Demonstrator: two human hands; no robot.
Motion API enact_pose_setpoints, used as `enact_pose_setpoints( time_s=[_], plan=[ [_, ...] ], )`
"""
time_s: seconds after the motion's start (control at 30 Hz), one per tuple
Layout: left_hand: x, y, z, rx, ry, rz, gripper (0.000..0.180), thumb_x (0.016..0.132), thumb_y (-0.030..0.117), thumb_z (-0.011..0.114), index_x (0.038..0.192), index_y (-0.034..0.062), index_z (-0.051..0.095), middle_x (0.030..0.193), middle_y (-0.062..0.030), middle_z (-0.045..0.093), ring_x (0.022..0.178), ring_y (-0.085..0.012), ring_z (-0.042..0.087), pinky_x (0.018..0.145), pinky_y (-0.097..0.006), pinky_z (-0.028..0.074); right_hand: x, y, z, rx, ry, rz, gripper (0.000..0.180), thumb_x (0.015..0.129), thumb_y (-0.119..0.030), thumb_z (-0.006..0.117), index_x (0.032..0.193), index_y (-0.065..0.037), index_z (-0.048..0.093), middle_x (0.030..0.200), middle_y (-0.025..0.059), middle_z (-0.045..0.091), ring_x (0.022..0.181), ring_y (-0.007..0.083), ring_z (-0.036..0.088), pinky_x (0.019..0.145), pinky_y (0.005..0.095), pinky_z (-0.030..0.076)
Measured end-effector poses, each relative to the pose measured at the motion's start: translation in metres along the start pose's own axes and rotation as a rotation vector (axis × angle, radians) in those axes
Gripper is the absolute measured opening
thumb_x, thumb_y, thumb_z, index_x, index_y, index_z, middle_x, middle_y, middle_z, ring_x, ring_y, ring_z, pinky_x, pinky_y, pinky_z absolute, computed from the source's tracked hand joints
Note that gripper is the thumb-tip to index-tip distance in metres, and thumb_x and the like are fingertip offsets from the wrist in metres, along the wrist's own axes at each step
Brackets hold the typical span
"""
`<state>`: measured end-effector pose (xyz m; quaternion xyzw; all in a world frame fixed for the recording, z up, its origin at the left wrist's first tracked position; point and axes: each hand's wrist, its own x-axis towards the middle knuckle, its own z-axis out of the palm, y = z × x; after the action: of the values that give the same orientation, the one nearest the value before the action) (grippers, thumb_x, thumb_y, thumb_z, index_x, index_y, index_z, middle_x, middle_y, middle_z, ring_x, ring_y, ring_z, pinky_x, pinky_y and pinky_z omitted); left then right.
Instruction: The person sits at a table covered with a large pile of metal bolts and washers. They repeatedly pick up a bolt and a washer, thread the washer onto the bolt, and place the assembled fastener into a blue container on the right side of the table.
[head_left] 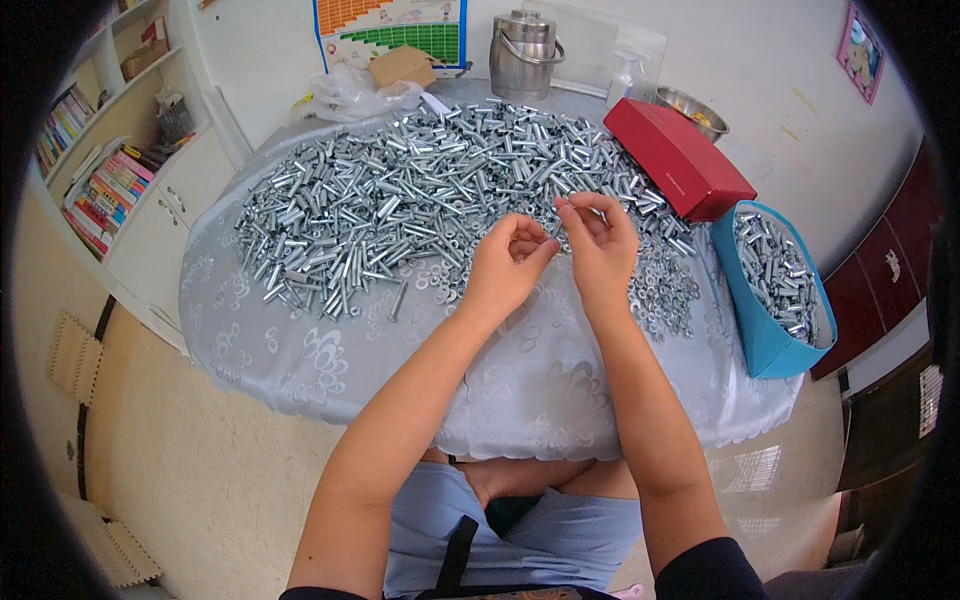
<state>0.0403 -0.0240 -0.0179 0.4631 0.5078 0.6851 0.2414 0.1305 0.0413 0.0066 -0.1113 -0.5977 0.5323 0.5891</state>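
Over the front of a large heap of silvery bolts and sleeves (400, 190), my two hands are held close together. My right hand (603, 250) is closed in a pinch on a slim metal bolt (559, 229), which shows only as a short grey length between the hands. Thumb and fingers of my left hand (508, 268) are pressed together at the bolt's lower end; any small part in them is hidden. Loose nuts and washers (662, 300) lie scattered beside my right wrist. One bolt (398, 300) lies apart at the heap's near edge.
A blue fabric bin (748, 300) of metal sleeves stands at the table's right edge, near a red box (680, 160). Behind are a steel pot (522, 60), a spray bottle (622, 78), a metal bowl (700, 108) and a plastic bag (355, 95). A grey cloth (290, 350) covers the table.
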Motion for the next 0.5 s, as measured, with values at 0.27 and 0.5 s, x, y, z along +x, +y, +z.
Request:
enact_pose_setpoints(
  time_s=[0.27, 0.5],
  plan=[
    [0.0014, -0.0025, -0.0016, -0.029, -0.016, 0.027, 0.018, 0.079, 0.004, 0.062, 0.091, 0.0001, 0.050, 0.082, -0.0046, 0.057, 0.069, -0.0086, 0.055, 0.058, -0.020, 0.044, -0.0028, 0.0010, 0.0027, 0.008, -0.047, 0.051, 0.013, 0.080, 0.007, 0.053, 0.091, 0.003, 0.050, 0.093, 0.0104, 0.058, 0.091, 0.0168, 0.059, 0.075, 0.0244, 0.048],
    [0.0000, 0.0029, -0.0003, 0.014, -0.005, 0.010, 0.018, 0.079, 0.005, 0.062, 0.092, 0.0000, 0.050, 0.082, -0.0050, 0.057, 0.072, -0.0097, 0.057, 0.060, -0.020, 0.045, -0.0030, -0.0047, 0.0049, -0.007, -0.026, 0.119, 0.012, 0.080, 0.007, 0.053, 0.091, 0.003, 0.050, 0.093, 0.0105, 0.057, 0.091, 0.0181, 0.060, 0.077, 0.0254, 0.049]
  ],
)
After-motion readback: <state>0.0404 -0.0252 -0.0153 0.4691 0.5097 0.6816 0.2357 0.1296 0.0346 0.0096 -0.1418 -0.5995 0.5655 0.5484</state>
